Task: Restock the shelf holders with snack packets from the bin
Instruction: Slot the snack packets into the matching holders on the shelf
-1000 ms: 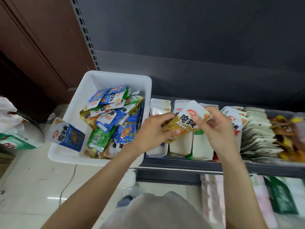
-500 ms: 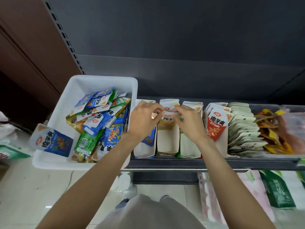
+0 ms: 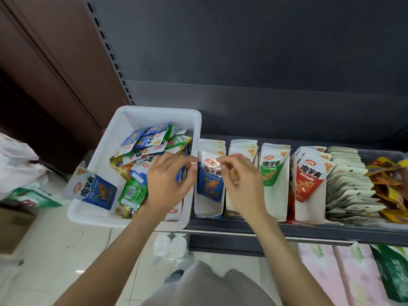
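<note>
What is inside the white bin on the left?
The bin holds a loose pile of snack packets, blue, green and yellow. The left hand covers part of the pile; the packets underneath cannot be seen.

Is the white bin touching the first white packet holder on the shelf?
Touching. The head view shows the white bin with its right wall pressed against the leftmost holder, no gap visible.

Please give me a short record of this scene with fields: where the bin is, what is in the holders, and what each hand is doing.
bin: white bin at the left end of the shelf, full of mixed snack packets
holders: four white holders in a row; blue packet, green packet and red packet show in front
left hand: left hand at the blue packet's upper left edge
right hand: right hand over the second holder, fingers near the blue packet's top
grip: unclear
</note>
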Demonstrator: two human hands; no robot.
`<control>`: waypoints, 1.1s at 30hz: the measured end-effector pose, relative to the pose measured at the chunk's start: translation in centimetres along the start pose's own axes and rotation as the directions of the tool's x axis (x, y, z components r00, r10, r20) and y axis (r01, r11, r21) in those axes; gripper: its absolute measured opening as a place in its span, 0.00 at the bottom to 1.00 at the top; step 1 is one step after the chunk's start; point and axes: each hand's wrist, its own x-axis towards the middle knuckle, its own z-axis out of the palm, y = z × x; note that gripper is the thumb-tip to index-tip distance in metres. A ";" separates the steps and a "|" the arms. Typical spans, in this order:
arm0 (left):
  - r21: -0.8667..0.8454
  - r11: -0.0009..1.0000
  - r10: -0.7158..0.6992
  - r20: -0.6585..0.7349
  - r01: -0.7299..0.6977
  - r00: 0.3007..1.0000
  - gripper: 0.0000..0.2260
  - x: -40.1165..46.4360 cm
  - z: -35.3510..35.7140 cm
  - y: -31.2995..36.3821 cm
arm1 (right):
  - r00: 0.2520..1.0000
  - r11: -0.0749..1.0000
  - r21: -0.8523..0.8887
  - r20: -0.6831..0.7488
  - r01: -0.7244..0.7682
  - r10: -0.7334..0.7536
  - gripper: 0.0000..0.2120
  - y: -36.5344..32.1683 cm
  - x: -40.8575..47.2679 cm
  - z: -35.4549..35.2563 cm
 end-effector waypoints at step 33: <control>-0.262 0.371 -0.595 0.670 0.891 0.445 0.13 -1.8 -11.5 -7.6 | 0.890 0.842 0.378 0.394 -0.384 0.229 0.10 -5.4 4.2 8.5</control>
